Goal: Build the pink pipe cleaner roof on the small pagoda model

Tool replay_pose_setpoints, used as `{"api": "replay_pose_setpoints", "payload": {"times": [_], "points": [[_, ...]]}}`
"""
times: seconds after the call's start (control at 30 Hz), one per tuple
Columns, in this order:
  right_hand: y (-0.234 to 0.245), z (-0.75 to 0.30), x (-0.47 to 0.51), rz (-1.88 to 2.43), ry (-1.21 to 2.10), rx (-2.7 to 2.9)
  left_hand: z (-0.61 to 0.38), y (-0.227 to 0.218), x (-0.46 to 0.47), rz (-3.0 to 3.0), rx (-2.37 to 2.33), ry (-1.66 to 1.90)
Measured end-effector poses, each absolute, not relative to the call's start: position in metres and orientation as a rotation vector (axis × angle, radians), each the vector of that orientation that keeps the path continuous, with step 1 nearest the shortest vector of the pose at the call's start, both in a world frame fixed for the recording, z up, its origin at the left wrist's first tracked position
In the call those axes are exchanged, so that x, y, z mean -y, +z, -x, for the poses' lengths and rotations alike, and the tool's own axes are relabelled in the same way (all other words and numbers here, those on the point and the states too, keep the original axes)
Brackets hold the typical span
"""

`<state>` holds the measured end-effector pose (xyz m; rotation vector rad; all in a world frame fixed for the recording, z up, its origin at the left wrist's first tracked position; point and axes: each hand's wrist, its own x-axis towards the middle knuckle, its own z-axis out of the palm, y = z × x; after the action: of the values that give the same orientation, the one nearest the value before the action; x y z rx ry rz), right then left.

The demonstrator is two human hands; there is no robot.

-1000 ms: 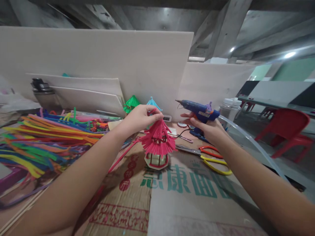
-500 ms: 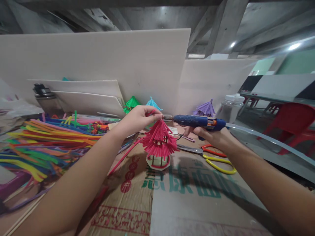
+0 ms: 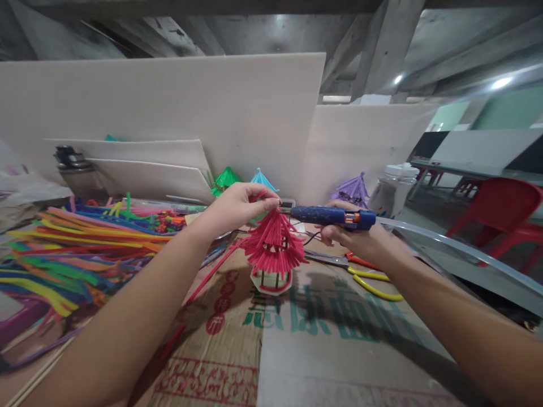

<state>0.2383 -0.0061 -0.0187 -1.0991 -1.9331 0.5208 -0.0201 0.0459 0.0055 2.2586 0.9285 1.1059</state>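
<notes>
A small pink pavilion with a two-tiered roof of pipe cleaners stands upright on the cardboard, on a pale many-sided base. At its peak my left hand is closed in a pinch; a bit of pink pipe cleaner shows between thumb and fingers. My right hand grips a dark blue hot glue gun, held level with its nozzle pointing left at the roof's tip, close to my left fingertips. A long clear glue stick trails from the gun's rear. Whether the nozzle touches the roof is hard to tell.
Scissors with yellow and orange handles lie right of the pavilion. Many coloured pipe cleaners are heaped at left. Green, light blue and purple roofs stand behind, near a white board and a clear bottle.
The glue gun has shifted slightly left and down, its nozzle now nearer the roof's tip. My left hand keeps its pinch at the peak.
</notes>
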Motion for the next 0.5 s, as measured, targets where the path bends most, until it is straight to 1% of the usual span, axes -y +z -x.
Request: {"api": "replay_pose_setpoints", "payload": {"times": [0.17, 0.5], "points": [[-0.0166, -0.2379, 0.0064, 1.130, 0.463, 1.929, 0.0188, 0.0055, -0.0438, -2.220, -0.925, 1.136], [-0.0186, -0.2391, 0.0052, 1.127, 0.479, 1.921, 0.0185, 0.0061, -0.0413, -2.224, -0.935, 1.148]]}}
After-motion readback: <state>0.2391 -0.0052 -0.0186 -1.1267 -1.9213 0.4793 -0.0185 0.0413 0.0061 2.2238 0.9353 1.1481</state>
